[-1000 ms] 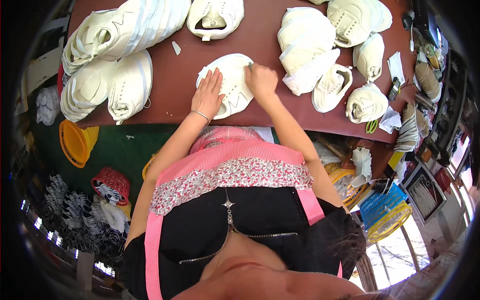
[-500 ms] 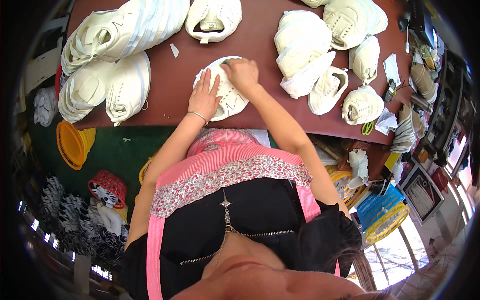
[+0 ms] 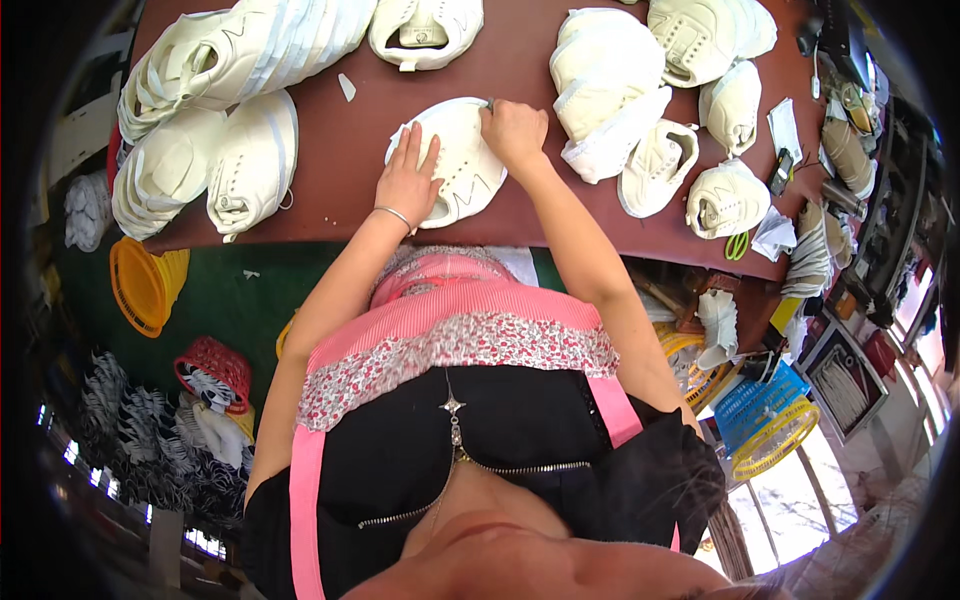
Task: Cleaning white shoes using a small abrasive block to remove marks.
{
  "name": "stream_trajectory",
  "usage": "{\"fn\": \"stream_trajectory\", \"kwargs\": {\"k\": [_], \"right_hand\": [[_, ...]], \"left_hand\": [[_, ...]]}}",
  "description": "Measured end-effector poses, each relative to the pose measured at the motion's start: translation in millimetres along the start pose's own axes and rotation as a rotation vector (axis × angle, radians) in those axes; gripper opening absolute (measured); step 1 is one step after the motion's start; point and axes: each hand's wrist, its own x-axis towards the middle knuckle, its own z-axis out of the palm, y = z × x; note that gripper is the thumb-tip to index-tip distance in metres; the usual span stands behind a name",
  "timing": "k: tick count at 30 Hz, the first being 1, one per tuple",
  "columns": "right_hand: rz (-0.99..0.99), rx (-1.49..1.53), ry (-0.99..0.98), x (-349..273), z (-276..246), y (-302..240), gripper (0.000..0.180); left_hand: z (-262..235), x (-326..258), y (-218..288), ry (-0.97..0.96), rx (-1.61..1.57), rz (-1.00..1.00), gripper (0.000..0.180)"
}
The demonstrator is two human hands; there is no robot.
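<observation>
A cream shoe upper [image 3: 463, 165] with eyelet holes lies flattened on the reddish-brown table [image 3: 345, 200] in front of me. My left hand [image 3: 408, 184] rests flat on its left part, fingers stretched out and apart. At the upper's far right edge, my right hand [image 3: 516, 132] is closed in a fist. A small dark tip shows by its fingers, but what it holds is too hidden to name. Just beyond stands another cream upper [image 3: 440, 30], its opening toward me.
Stacked cream uppers [image 3: 255, 60] fill the table's far left, with more uppers [image 3: 255, 160] nearer. On the right sit another stack [image 3: 605, 90] and several single uppers [image 3: 728, 200]. Green scissor handles [image 3: 737, 246] lie near the right edge. A yellow basket [image 3: 145, 290] stands below left.
My right hand has moved right, from the upper's far middle to its far right edge. The left hand stays flat on the upper. The whole view has shifted slightly.
</observation>
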Motion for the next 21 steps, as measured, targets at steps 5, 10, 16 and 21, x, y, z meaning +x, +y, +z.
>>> {"fn": "stream_trajectory", "kwargs": {"k": [5,10,16,21], "right_hand": [[-0.181,-0.004,-0.023,10,16,-36,0.034],[0.004,0.001,0.080,2,9,-17,0.033],[-0.154,-0.032,-0.051,2,11,-35,0.032],[-0.049,-0.074,-0.140,15,2,-19,0.024]], "left_hand": [[-1,8,1,0.001,0.037,0.005,0.072],[3,4,0,0.009,0.047,-0.020,0.072],[1,3,-1,0.000,0.035,-0.002,0.072],[0,5,0,-0.015,0.055,-0.011,0.072]]}}
